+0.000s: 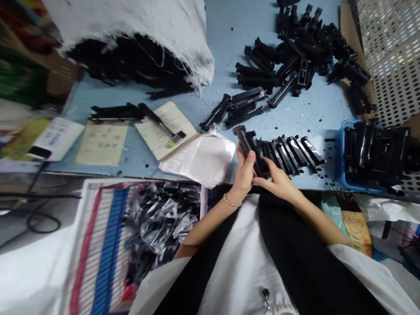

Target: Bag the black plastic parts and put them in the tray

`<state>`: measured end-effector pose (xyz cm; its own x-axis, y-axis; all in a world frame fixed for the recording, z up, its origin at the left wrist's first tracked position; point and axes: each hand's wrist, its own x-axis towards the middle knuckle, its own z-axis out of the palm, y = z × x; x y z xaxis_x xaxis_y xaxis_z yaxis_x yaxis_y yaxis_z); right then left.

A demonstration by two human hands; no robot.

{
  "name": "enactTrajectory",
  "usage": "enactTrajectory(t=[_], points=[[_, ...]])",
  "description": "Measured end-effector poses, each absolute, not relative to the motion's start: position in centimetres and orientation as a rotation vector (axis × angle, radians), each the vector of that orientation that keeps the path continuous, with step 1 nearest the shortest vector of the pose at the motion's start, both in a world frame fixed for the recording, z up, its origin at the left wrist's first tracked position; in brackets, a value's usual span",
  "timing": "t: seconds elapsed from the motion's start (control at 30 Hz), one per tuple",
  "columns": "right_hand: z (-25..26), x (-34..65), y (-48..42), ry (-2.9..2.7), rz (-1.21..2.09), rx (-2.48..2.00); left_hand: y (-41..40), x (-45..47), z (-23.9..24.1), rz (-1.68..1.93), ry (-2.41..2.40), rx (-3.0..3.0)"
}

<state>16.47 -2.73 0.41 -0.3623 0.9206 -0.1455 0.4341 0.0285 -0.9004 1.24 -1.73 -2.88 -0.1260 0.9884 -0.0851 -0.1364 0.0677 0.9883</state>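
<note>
black parts (246, 142) — held near table edge (311, 187)

Lighting bright and cool over the blue surface (221, 48); direction of source not determinable. Specular glare noted on the black parts (297, 152) and clear bags (152, 227). Deep shadow inside the white sack (147, 19). Wide-angle stretching at the edges; far left blurred, fine detail lost.
</note>
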Motion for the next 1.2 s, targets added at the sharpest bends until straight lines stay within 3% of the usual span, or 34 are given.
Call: enactTrajectory(t=[0.17,0.27,0.4,0.57,0.8,0.93,1.07,1.2], points=[[-0.6,15.1,-3.0,-1.281,1.729,-1.293,-3.3,-4.7,-2.7,1.192,1.693,1.526],[-0.6,14.5,-2.4,-1.056,1.908,-1.195,-3.6,-9.0,-3.9,0.868,2.002,1.802],[-0.4,12.3,-2.0,-0.922,2.023,-1.114,-2.6,-12.4,-4.7,0.718,1.873,1.805],[0.1,9.7,-1.1,-0.873,2.078,-1.002,-1.3,-14.1,-4.7,0.951,1.730,1.432],[-1.0,5.3,1.3,-0.697,2.174,-0.857,-0.8,-14.5,-3.6,0.932,1.698,1.413],[-3.0,3.4,1.8,-0.599,2.049,-1.009,-2.3,-15.4,-1.3,0.924,1.739,1.784],[-3.8,3.4,1.6,-0.585,2.011,-1.059,-3.1,-16.4,0.3,0.601,1.870,2.117],[-3.6,4.0,1.5,-0.653,1.982,-1.088,-1.8,-16.8,0.1,0.854,1.839,1.910]])
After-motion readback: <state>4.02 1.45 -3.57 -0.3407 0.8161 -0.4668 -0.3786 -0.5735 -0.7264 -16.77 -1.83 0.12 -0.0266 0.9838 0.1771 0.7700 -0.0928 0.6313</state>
